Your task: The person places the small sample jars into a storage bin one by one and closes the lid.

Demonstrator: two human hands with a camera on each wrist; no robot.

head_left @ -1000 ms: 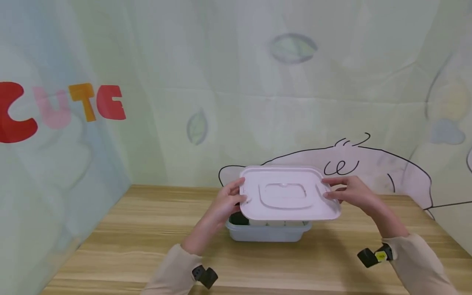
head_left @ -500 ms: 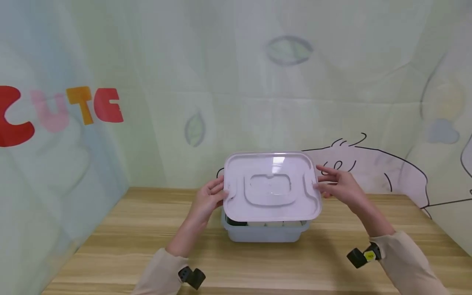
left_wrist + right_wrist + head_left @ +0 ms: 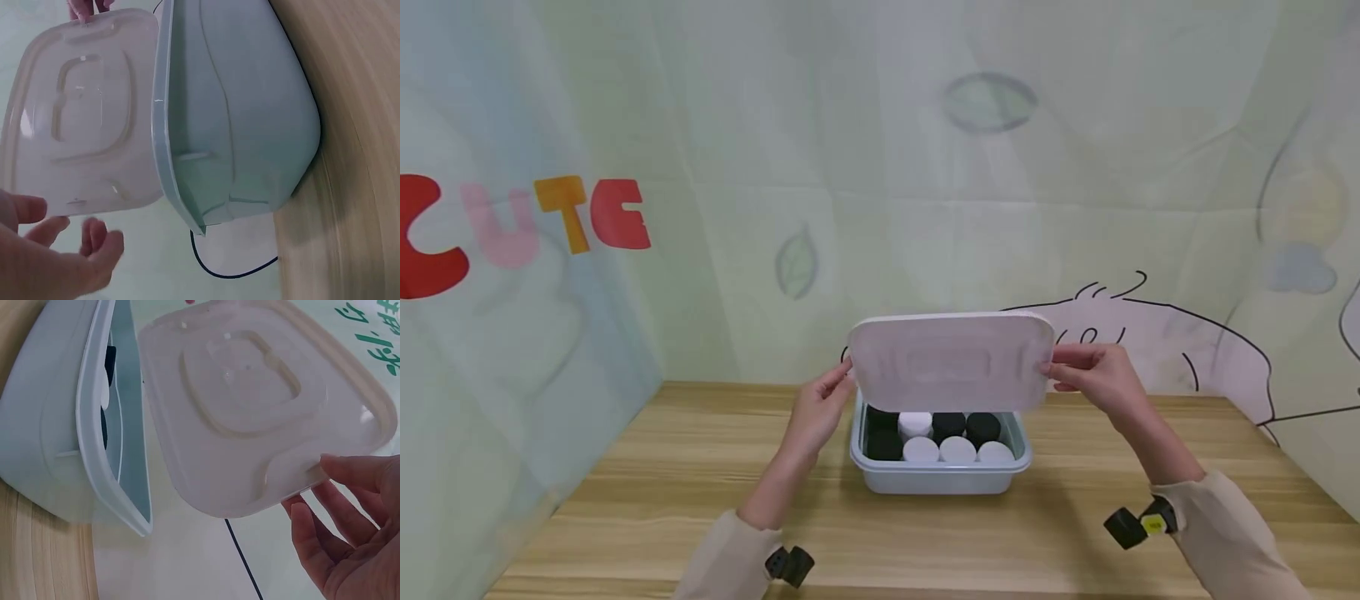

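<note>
A pale pinkish plastic lid (image 3: 951, 362) is held tilted up steeply above the back of a light blue plastic box (image 3: 936, 481). Several white round-topped pieces (image 3: 958, 450) and black ones (image 3: 983, 428) sit in the box; the lid hides its back part. My left hand (image 3: 816, 408) pinches the lid's left edge between thumb and fingers. At the opposite end my right hand (image 3: 1097, 379) grips the right edge, its thumb (image 3: 350, 470) on the face seen in the right wrist view and its fingers spread below.
The box stands on a wood-grain table (image 3: 722, 492), towards its back edge. Behind hangs a printed curtain (image 3: 880, 208), with another panel bearing coloured letters (image 3: 617, 214) at the left. A small black device (image 3: 1138, 523) is strapped at each wrist.
The lid has shifted left, then swung up from a flatter slant, uncovering the pieces in the box. Both hands have moved left with it; the box stays in place.
</note>
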